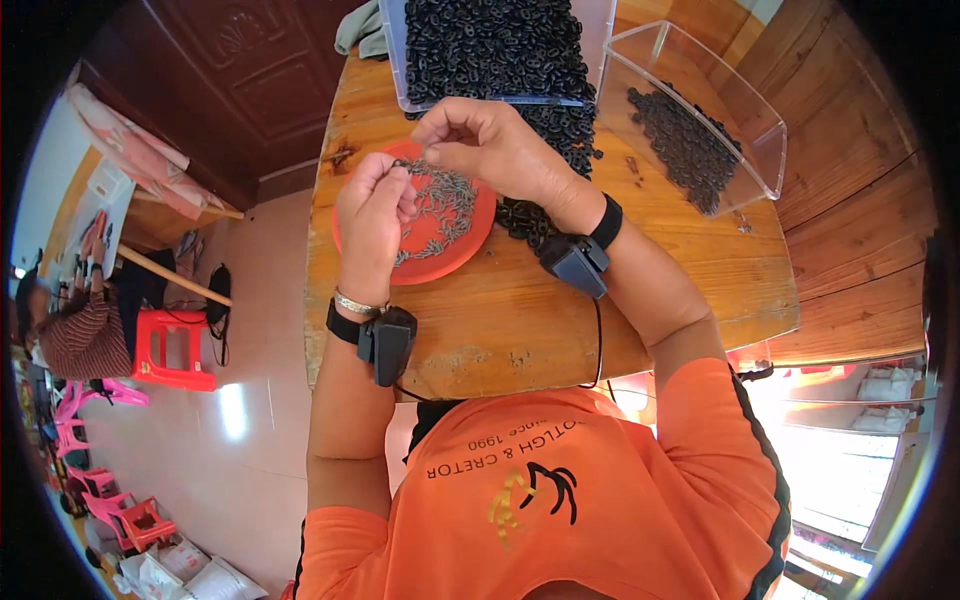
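Observation:
My left hand (370, 208) is closed in a pinch over a red round plate (440, 268), with a small dark part (402, 163) showing at its fingertips. Just to its right, my right hand (505, 150) has thumb and forefinger together; whatever lies between them is too small to make out. The two hands are close but apart. Many small grey metal pieces (445, 200) that look like screws lie scattered on the plate. Beyond my right hand, small black oval parts with holes (565, 128) spill over the wooden table, some of them under my right wrist.
A translucent bin (395, 60) heaped with black parts stands at the table's far side. Right of it, a clear plastic box (765, 165) holds more dark parts. The wooden table (470, 350) ends near my body. Another person (85, 335) sits far left, near a red stool (175, 350).

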Demonstrator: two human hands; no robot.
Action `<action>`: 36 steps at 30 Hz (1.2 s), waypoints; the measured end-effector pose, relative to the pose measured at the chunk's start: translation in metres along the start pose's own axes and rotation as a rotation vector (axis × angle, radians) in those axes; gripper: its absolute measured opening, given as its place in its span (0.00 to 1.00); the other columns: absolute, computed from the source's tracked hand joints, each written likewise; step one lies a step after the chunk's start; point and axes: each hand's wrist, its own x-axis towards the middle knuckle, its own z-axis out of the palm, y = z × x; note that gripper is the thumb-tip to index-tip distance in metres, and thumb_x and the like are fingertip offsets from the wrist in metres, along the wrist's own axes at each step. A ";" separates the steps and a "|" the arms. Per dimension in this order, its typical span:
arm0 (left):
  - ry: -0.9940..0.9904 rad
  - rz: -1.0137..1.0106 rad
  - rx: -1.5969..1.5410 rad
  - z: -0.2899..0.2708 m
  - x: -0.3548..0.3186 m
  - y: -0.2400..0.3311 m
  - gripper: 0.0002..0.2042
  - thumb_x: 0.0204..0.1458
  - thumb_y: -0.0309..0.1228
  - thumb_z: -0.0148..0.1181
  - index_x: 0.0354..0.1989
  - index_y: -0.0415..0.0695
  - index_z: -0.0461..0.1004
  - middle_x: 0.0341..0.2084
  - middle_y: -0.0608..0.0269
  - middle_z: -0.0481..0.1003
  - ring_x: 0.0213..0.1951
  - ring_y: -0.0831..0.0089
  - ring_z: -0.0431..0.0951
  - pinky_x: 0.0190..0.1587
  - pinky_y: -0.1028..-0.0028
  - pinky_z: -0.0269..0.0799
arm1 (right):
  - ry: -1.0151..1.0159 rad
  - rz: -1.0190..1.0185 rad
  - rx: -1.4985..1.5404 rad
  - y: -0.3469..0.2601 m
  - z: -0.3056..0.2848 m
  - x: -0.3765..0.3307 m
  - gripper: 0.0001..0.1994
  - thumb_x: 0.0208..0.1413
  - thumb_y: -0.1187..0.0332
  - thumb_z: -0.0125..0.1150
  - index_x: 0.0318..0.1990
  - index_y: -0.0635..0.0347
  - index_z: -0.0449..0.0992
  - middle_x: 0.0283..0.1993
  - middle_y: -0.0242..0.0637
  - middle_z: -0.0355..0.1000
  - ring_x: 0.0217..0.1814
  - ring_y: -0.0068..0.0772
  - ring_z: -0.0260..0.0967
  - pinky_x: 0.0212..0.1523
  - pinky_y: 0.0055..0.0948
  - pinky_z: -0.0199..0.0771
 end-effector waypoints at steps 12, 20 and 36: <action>-0.041 0.143 0.273 0.008 -0.005 0.004 0.06 0.54 0.26 0.49 0.30 0.37 0.68 0.17 0.67 0.68 0.21 0.82 0.66 0.24 0.78 0.63 | -0.057 -0.039 -0.176 0.000 -0.004 -0.001 0.07 0.52 0.78 0.57 0.38 0.65 0.74 0.34 0.30 0.73 0.38 0.17 0.68 0.41 0.21 0.71; -0.053 0.179 0.296 0.007 -0.004 -0.001 0.05 0.54 0.26 0.48 0.29 0.37 0.67 0.16 0.67 0.67 0.21 0.81 0.64 0.24 0.77 0.61 | -0.051 -0.032 -0.249 -0.009 -0.005 -0.001 0.07 0.51 0.78 0.58 0.38 0.64 0.74 0.34 0.30 0.74 0.37 0.17 0.69 0.40 0.21 0.71; -0.056 0.224 0.428 0.008 -0.003 -0.002 0.05 0.52 0.26 0.49 0.28 0.36 0.67 0.16 0.57 0.69 0.20 0.70 0.69 0.25 0.71 0.63 | -0.060 -0.051 -0.381 -0.005 -0.006 -0.001 0.06 0.51 0.77 0.58 0.38 0.65 0.74 0.33 0.32 0.75 0.37 0.19 0.71 0.40 0.22 0.72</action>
